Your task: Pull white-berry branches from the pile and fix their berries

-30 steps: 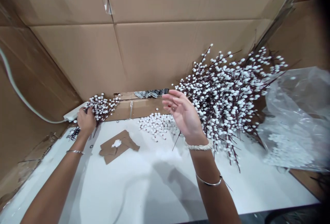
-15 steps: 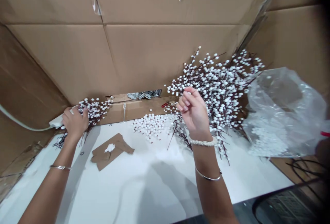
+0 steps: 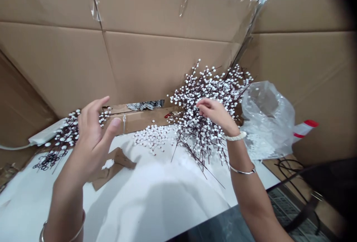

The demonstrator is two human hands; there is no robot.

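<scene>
Behind everything, cardboard walls [image 3: 156, 56] rise toward twelve o'clock, and since the earlier frames our view has swung right, so their top edge and a strip of pale background now show. The white tabletop [image 3: 156, 201] spreads beneath, toward six o'clock. We see the big heap of white-berried branches [image 3: 202, 132] at three o'clock, close to the centre and further left in view than before. Just beyond it, also at three, lies the clear plastic bag [image 3: 267, 123] with white pieces inside, and a red-capped tube [image 3: 305, 127] now shows beside it. Our left hand [image 3: 93, 141], between eight and nine o'clock, has come away from the small berry bunch [image 3: 68, 130] and nearer to us; it is open, fingers spread, gripping nothing. Our right hand [image 3: 214, 113], at three, is in front of the big heap, fingers bent toward the thumb; we cannot tell whether they close, hold anything or touch a branch. The small berry bunch lies at nine, beside a white block [image 3: 47, 132] with a cable. At eight we see a torn cardboard scrap [image 3: 119, 160], now partly behind our left hand, and nearer the centre the loose white berries [image 3: 153, 136]. Dark little rings [image 3: 46, 161] lie between eight and nine.
</scene>
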